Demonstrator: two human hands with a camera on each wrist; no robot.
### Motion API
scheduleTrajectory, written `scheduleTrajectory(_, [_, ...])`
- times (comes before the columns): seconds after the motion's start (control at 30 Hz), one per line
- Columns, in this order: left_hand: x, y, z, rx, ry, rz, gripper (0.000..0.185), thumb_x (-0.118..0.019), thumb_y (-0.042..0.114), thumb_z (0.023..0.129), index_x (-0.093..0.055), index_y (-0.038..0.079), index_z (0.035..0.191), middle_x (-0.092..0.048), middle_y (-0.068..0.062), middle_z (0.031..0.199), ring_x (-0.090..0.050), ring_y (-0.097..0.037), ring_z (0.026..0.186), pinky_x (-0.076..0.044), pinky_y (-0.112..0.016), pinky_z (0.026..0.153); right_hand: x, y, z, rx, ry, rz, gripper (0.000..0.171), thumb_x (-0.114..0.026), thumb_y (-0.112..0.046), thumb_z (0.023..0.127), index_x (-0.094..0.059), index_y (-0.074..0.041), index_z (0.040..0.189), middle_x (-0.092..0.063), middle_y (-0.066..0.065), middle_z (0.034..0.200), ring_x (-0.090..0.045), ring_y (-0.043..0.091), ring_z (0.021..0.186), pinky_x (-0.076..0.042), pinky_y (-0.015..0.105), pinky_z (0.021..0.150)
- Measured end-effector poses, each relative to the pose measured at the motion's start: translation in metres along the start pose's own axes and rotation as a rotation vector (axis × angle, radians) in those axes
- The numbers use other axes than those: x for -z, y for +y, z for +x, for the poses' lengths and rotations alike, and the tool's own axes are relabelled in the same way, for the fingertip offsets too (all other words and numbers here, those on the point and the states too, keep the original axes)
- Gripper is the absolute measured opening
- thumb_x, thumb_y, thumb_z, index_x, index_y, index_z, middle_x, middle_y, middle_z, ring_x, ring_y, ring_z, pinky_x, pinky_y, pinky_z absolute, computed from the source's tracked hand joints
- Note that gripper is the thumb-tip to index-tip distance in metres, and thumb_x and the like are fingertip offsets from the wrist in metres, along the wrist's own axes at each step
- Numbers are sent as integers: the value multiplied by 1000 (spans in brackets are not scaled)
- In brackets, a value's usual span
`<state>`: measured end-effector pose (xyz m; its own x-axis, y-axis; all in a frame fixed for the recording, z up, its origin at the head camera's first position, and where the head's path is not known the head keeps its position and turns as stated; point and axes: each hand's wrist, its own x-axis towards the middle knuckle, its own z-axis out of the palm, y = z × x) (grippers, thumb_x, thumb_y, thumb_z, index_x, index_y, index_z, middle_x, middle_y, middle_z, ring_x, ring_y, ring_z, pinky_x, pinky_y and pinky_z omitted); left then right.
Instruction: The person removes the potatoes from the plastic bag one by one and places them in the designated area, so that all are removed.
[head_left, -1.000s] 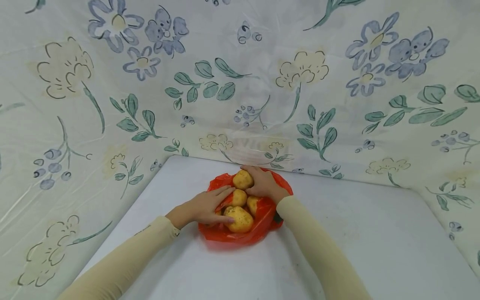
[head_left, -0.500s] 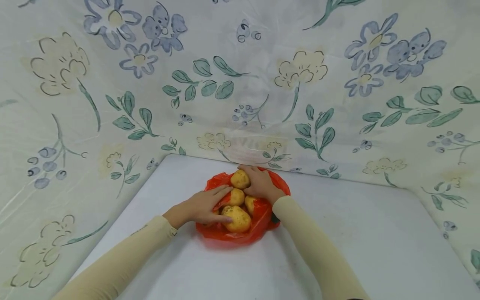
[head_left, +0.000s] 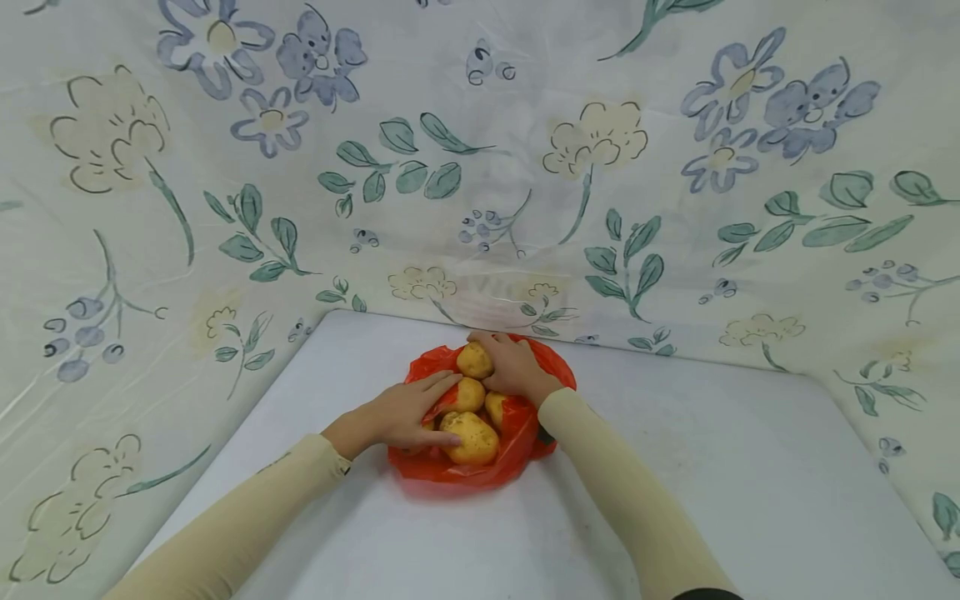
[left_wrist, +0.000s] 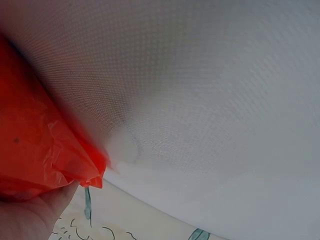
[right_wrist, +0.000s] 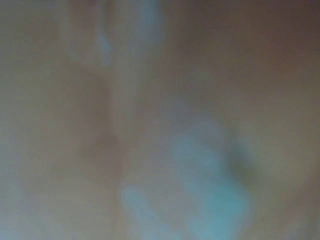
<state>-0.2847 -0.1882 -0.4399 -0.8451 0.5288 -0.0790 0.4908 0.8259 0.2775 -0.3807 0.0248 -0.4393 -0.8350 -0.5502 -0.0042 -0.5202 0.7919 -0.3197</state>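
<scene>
A red plastic bag [head_left: 517, 446] lies open on the white table [head_left: 675, 467] near the back wall, with several yellow potatoes in it. My right hand [head_left: 510, 367] curls round the farthest potato [head_left: 474, 360]. My left hand [head_left: 408, 412] lies flat on the bag's left side, fingers straight, touching a middle potato [head_left: 468, 394] and the nearest potato [head_left: 472, 439]. In the left wrist view only the red bag [left_wrist: 35, 150], a bit of my hand [left_wrist: 30, 220] and the table show. The right wrist view is a blur.
A floral cloth [head_left: 480, 167] with blue flowers and green leaves hangs behind the table and down both sides. Bare white table lies in front of the bag and to its right.
Both hands keep their places on the potatoes and bag. The view has drifted slightly, so everything sits a little further left in the frame.
</scene>
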Motion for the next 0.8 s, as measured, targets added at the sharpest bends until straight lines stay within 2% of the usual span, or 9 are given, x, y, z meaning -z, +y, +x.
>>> scheduleTrajectory(0.17, [1,1,1,5,-3,-1,103,-56,78,80,-25,16,157,-31,-11,161,-51,-34,133,-44,-55,107,-1,2,1,4,33,18,71,-76,-28,87,-37,-24,145,-48,7,145,-48,28,130,-35,57,111])
scheduleTrajectory(0.37, [0,2,2,10,-8,-5,104,-56,78,80,-26,15,157,-31,-12,160,-52,-35,131,-44,-55,106,1,5,-3,-34,67,105,72,-76,-32,87,-34,-23,144,-49,9,140,-50,30,124,-39,54,110])
scheduleTrajectory(0.57, [0,2,3,21,-12,1,105,-56,79,79,-26,15,157,-31,-12,161,-53,-34,131,-45,-55,106,17,5,-2,13,175,255,74,-80,-26,84,-33,-18,142,-47,10,134,-53,26,117,-47,43,106])
scheduleTrajectory(0.7, [3,2,3,20,-9,-10,104,-57,78,79,-27,15,156,-31,-12,160,-55,-34,128,-47,-55,103,30,4,-3,26,240,387,77,-83,-23,81,-34,-13,139,-52,10,128,-55,25,109,-50,41,100])
scheduleTrajectory(0.8, [4,3,3,10,-10,-15,104,-57,78,80,-27,15,156,-31,-13,160,-55,-34,127,-47,-55,104,38,4,-5,10,271,457,79,-85,-24,79,-33,-14,138,-55,11,124,-58,26,106,-52,42,96])
